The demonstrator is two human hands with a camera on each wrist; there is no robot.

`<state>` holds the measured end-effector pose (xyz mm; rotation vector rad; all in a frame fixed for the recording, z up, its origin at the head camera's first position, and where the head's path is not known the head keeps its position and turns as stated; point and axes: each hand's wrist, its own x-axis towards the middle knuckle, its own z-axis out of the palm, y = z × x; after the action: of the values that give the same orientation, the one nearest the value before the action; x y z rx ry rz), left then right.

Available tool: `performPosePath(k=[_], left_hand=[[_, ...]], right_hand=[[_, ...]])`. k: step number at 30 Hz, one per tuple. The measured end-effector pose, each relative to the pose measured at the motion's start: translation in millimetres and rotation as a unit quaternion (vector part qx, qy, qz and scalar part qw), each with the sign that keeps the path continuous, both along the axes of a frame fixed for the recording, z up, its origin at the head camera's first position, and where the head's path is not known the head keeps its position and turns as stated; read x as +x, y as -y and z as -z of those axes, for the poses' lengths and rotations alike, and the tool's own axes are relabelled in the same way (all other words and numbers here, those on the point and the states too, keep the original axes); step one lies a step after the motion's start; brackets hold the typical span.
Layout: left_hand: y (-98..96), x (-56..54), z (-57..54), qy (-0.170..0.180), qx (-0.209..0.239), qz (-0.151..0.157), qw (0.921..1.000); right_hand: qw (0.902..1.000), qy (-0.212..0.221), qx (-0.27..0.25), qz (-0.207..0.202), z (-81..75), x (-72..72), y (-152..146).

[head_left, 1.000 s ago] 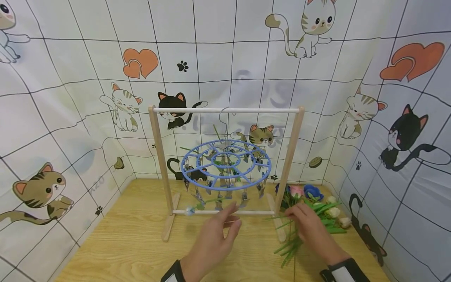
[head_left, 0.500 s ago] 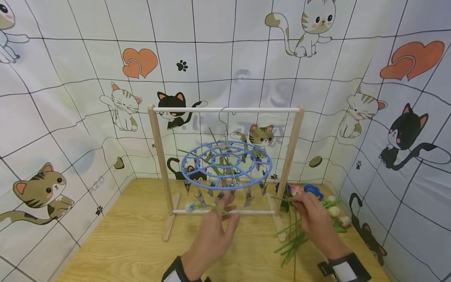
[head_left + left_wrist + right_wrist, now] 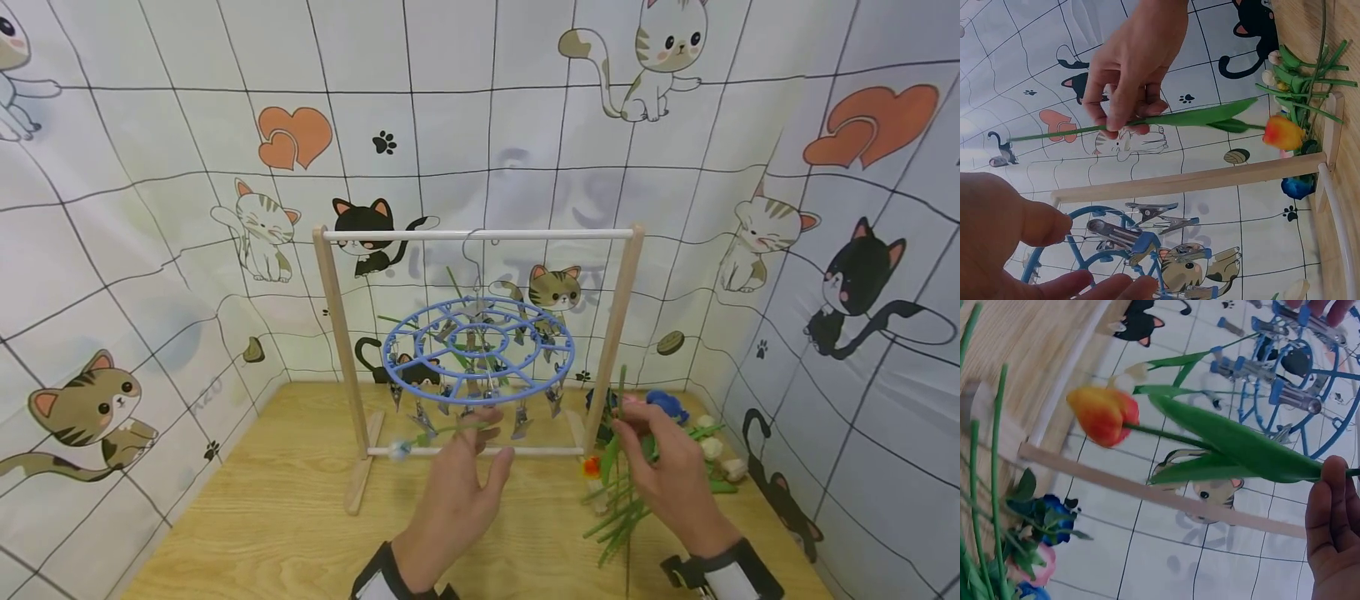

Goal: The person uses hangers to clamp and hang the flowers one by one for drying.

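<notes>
My right hand (image 3: 671,471) pinches the stem of an artificial orange-red tulip (image 3: 1100,415), right of the wooden rack. The tulip hangs head down in the head view, its cut stem end pointing up past the fingertips and its long green leaves below them. My left hand (image 3: 459,500) is raised under the front of a round blue clip hanger (image 3: 480,398), thumb spread away from the fingers and holding nothing. Metal clips (image 3: 1113,234) dangle just beyond those fingertips. A pale blue flower (image 3: 400,450) hangs at the hanger's front left, its stem reaching toward the left fingers.
The hanger hooks over the white top bar (image 3: 555,235) of the rack. Behind my right hand lie blue roses (image 3: 667,407), white flowers (image 3: 711,450) and a pile of green stems (image 3: 622,525) on the wooden table (image 3: 247,492). A cat-print cloth (image 3: 442,133) encloses the back and sides.
My right hand has lifted the tulip from the bunch and turned its stem from nearly level to upright, bringing the bloom into view. My left hand has risen slightly toward the hanger's clips.
</notes>
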<state>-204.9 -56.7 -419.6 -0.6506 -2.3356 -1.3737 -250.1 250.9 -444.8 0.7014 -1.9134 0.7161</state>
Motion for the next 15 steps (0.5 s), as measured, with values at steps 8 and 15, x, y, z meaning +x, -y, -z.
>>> performPosePath(k=[8, 15], left_hand=[[-8.6, -6.7, -2.8, -0.01, -0.02, -0.006, 0.9997], [-13.2, -14.1, -3.9, -0.034, -0.018, -0.006, 0.9993]], right_hand=[[0.996, 0.051, -0.049, -0.055, -8.6, 9.7, 17.2], [0.9836, 0.079, -0.091, -0.134, -14.4, 14.8, 31.6]])
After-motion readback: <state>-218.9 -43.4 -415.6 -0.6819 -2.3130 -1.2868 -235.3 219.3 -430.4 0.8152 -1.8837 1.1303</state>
